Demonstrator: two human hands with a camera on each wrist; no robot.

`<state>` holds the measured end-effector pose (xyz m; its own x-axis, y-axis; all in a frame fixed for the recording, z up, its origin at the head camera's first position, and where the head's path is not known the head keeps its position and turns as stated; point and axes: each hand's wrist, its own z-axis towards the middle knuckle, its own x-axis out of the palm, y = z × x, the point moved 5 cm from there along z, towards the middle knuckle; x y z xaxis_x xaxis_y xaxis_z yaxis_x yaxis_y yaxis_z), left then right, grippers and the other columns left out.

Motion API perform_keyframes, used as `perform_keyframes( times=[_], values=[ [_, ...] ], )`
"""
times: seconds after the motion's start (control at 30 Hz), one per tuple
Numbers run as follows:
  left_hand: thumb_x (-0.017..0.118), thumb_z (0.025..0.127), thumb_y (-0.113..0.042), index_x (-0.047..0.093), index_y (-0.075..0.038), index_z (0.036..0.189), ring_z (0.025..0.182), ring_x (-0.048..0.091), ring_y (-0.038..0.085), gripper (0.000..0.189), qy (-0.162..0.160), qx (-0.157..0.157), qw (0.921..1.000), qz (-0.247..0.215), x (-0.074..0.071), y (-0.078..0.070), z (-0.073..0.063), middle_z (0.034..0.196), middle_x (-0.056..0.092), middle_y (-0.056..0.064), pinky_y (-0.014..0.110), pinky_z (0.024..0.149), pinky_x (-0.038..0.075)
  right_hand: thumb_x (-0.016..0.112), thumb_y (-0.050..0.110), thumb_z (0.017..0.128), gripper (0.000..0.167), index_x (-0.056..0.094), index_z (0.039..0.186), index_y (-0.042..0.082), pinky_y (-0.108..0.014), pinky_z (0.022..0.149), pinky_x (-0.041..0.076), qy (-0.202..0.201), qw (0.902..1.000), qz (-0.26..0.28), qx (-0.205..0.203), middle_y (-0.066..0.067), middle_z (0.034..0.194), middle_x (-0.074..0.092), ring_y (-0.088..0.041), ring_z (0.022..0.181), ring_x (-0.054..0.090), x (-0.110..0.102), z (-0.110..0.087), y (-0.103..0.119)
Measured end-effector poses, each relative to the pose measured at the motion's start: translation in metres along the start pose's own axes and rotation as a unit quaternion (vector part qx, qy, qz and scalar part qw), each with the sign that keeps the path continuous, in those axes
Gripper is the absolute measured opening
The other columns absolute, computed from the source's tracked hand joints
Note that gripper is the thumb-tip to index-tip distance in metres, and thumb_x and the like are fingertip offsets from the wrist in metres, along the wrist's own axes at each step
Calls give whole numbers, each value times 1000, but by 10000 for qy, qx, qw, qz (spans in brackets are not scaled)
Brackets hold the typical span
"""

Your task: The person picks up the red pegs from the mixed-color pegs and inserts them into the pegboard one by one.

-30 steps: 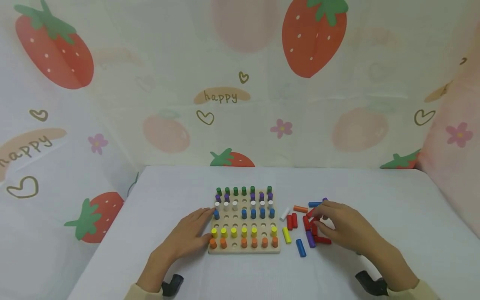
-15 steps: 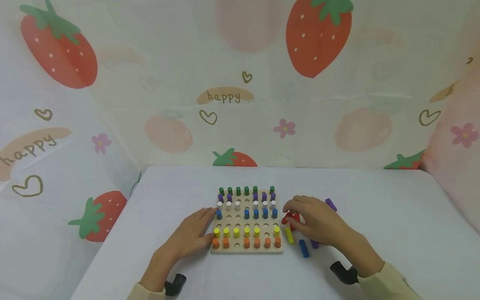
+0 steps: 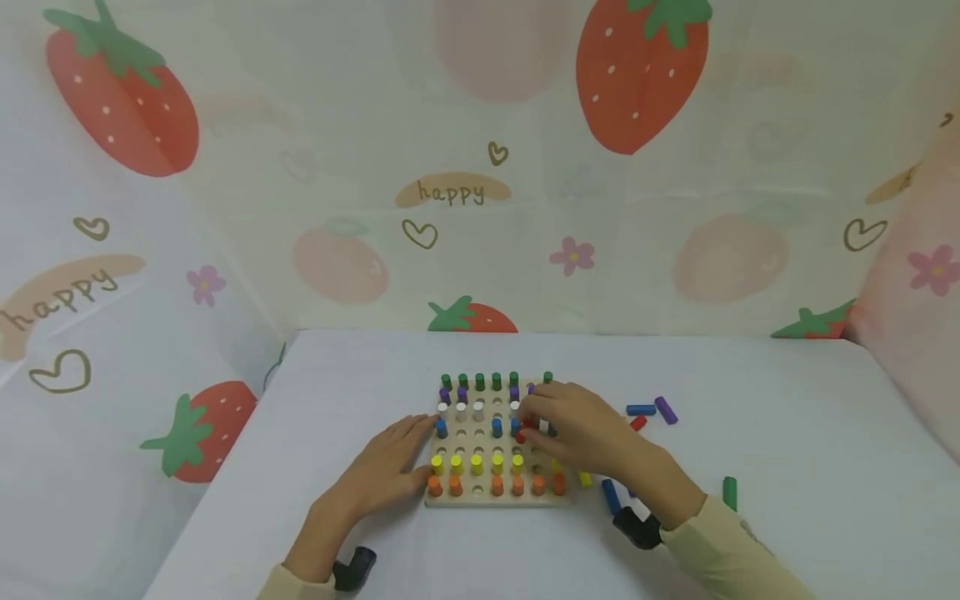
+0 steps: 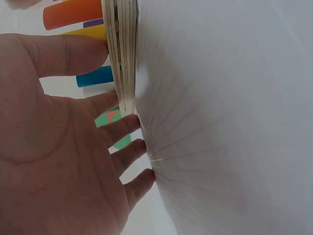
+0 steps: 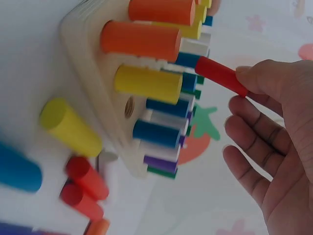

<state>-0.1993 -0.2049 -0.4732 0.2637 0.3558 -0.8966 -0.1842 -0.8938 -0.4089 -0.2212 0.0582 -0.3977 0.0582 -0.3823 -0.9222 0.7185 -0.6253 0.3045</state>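
A wooden pegboard [image 3: 472, 502] lies on the table with rows of green, purple, white, blue, yellow and orange pegs standing in it. My left hand [image 3: 382, 463] rests against its left side, fingers fairly straight; in the left wrist view the thumb and fingertips touch the board's edge [image 4: 125, 63]. Between thumb and index finger, my right hand [image 3: 588, 425] pinches a red peg [image 5: 220, 76] above the right part of the board. The row between blue and yellow shows bare holes, though the hand covers part of it in the head view.
Loose pegs lie right of the board: a purple peg [image 3: 666, 410], blue pegs [image 3: 641, 410], a green peg [image 3: 730, 493]. Near the board's edge in the right wrist view are a yellow peg [image 5: 71, 128] and red pegs [image 5: 87, 177]. A patterned cloth [image 3: 615, 292] hangs behind.
My right hand has moved left from the loose pegs to over the board, carrying a red peg. The left hand stays at the board's side.
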Motion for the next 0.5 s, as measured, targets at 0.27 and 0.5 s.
perform_keyframes(
  times=[0.27,0.5],
  values=[
    [57,99,-33,37,-13,165,162,31,39,72,-62,124,9999,10,-1,0,1,171,38,13,62,133,25,79,21,95,14,77,108,17,-29,83,59,226,9996,60,-146,6,98,71,-11,88,61,9,23,15],
    [57,99,-32,36,-13,165,162,29,39,72,-35,82,9999,-98,0,2,-1,172,37,13,62,133,25,78,20,96,18,77,113,16,-33,89,61,318,9989,132,-316,5,105,75,-13,93,66,19,41,28]
  ],
)
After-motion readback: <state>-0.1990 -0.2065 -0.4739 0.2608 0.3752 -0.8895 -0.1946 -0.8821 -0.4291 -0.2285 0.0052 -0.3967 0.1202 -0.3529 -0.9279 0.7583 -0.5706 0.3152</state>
